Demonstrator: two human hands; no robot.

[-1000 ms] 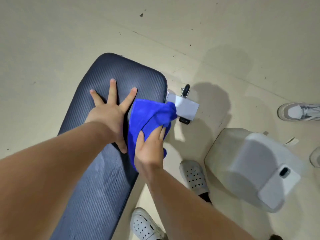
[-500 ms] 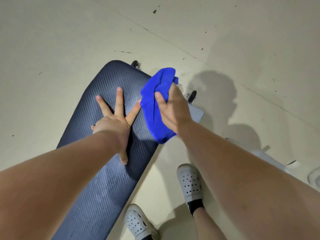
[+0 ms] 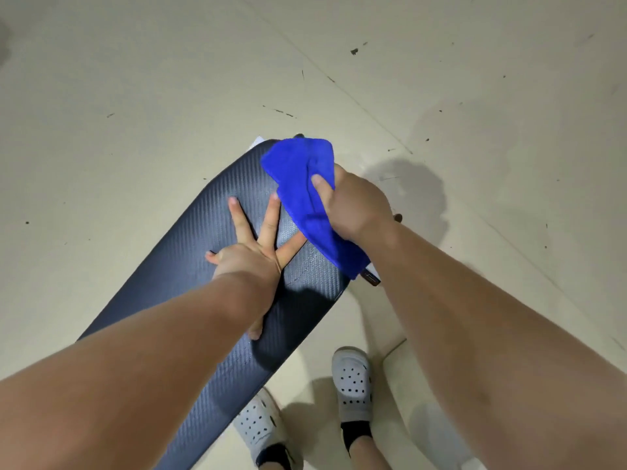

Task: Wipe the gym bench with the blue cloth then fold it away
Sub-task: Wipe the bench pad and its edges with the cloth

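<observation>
The gym bench [image 3: 190, 276] is a long dark blue-grey ribbed pad running from the lower left to the upper middle of the view. My left hand [image 3: 251, 256] lies flat on the pad with its fingers spread wide. My right hand [image 3: 356, 205] grips the blue cloth [image 3: 305, 184], bunched, at the bench's far right corner. The cloth drapes over the pad's end and right edge and hides that corner.
A pale, scuffed floor surrounds the bench. My two feet in white perforated clogs [image 3: 351, 385] stand to the right of the pad near the bottom. A small dark part of the bench frame [image 3: 371, 278] shows under the cloth's lower end.
My right hand has carried the cloth from the bench's right side up to its far end. My left hand stays pressed on the pad. The view has tilted forward.
</observation>
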